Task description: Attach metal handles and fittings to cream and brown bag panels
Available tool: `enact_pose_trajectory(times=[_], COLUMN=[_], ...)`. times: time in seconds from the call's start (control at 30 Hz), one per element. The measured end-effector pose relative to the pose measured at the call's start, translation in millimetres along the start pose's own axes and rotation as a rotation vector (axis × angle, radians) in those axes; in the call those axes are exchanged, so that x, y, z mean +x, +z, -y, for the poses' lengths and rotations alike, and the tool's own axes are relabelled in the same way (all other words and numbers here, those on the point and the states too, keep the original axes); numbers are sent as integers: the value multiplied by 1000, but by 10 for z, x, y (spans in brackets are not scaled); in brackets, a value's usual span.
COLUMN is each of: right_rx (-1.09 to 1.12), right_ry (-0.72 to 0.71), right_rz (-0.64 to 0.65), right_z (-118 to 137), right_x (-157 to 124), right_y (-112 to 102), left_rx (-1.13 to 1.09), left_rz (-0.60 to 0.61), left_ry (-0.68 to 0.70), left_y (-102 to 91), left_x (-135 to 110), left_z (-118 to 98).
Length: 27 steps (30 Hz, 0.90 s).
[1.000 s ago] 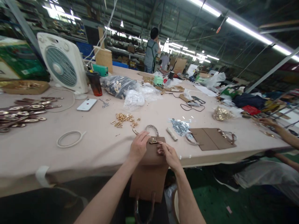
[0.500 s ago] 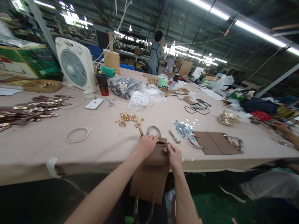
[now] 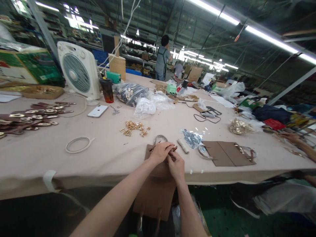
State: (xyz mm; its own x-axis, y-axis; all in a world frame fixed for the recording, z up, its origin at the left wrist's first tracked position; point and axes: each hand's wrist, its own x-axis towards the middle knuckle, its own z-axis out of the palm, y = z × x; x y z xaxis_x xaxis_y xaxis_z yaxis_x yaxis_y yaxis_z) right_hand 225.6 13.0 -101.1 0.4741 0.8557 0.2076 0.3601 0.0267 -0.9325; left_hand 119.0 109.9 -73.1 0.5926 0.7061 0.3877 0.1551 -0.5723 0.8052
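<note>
A brown bag panel (image 3: pixel 155 194) hangs over the table's front edge, its upper part lying on the table under my hands. Plastic-wrapped handles (image 3: pixel 161 138) stand at its far end and hang at its near end. My left hand (image 3: pixel 161 153) lies over the panel's top, fingers bent and closed on a short brown strap (image 3: pixel 174 148) with a gold-coloured glint. Pressed up against it, my right hand (image 3: pixel 176 165) pinches the same strap from below. The fingertips overlap and hide most of the strap.
Gold fittings (image 3: pixel 134 127), a tape roll (image 3: pixel 78 145) and a phone (image 3: pixel 97 111) lie leftward. Rightward are a pale roll (image 3: pixel 183 145), grey metal pieces (image 3: pixel 192 138) and another brown bag panel (image 3: pixel 222 153). A fan (image 3: pixel 77 70) stands back left; a co-worker's arm (image 3: pixel 296 141) reaches in at right.
My right hand has moved left and in against my left hand, which has shifted slightly right. The gold-tipped piece standing up left of my left hand now lies lower. The whole view has shifted slightly.
</note>
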Motion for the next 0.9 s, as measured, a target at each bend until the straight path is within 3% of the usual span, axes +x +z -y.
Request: enact_pose_trajectory(times=[0.07,0.2,0.3,0.43,0.53,0.9], right_rx=[-34,13,53,102,103,20], right_ry=[-1,170,208,232,230,155], right_rz=[-92,-194,-187,-125,-109,-98], right_z=[-45,-163,-220,-252,-274,-286], right_x=[83,249,336,377,360,238], right_y=[7,-69,-145,-239,-291,-270], left_rx=[35,253,426,545,573,479], left_rz=[5,102,262,372,397,389], left_ry=[3,-43,-89,-272,-320,-263], left_y=[-25,-138,-190,-167,-137,-135], left_x=[-5,-60,-59,47,135,181], left_z=[69,144,66,-81,-79,153])
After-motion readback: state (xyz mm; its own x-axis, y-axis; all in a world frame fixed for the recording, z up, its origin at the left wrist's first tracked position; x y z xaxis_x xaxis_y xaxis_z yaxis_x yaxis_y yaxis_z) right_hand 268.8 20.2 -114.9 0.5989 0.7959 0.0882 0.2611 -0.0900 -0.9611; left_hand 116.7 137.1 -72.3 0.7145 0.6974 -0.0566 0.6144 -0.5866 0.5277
